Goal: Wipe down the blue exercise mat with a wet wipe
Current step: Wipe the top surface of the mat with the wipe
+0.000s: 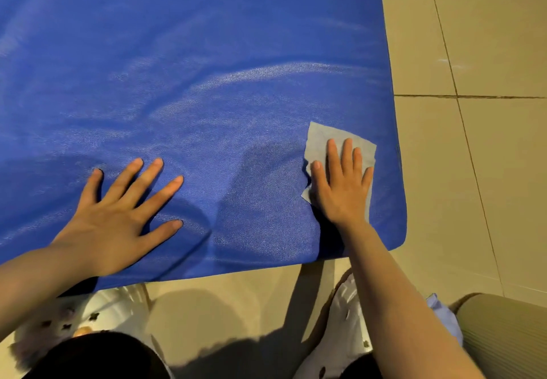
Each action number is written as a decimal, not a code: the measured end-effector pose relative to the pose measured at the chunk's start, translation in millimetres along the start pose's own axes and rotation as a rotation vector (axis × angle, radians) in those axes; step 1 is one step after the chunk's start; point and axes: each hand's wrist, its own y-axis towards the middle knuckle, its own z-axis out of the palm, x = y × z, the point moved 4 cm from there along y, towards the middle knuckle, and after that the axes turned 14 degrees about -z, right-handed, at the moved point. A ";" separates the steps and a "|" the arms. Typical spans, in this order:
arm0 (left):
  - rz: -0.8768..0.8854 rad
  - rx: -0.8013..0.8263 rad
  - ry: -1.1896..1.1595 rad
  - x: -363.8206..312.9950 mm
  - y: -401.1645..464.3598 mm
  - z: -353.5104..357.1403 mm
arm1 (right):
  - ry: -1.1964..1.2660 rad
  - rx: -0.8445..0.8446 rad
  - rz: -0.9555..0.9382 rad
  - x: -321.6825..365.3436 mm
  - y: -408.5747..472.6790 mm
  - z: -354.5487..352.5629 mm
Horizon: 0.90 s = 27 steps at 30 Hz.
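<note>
I've got the right hand (343, 183) flat on the wet wipe (340, 153) at 4 o'clock of the blue mat (207, 67), left hand (118, 215) splayed empty at 7, w/ damp streaks mid-mat, approx 1 corner left.

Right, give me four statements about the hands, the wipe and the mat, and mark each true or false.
1. The right hand presses the wet wipe flat on the blue mat. True.
2. The left hand holds a second wipe. False: it rests bare on the mat, fingers spread.
3. The wipe lies near the mat's right edge. True.
4. The mat lies on carpet. False: it lies on a tiled floor.
</note>
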 end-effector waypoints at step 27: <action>0.010 -0.030 -0.095 0.5 -1.8 6.0 | 0.019 0.029 -0.031 -34.1 6.0 -8.6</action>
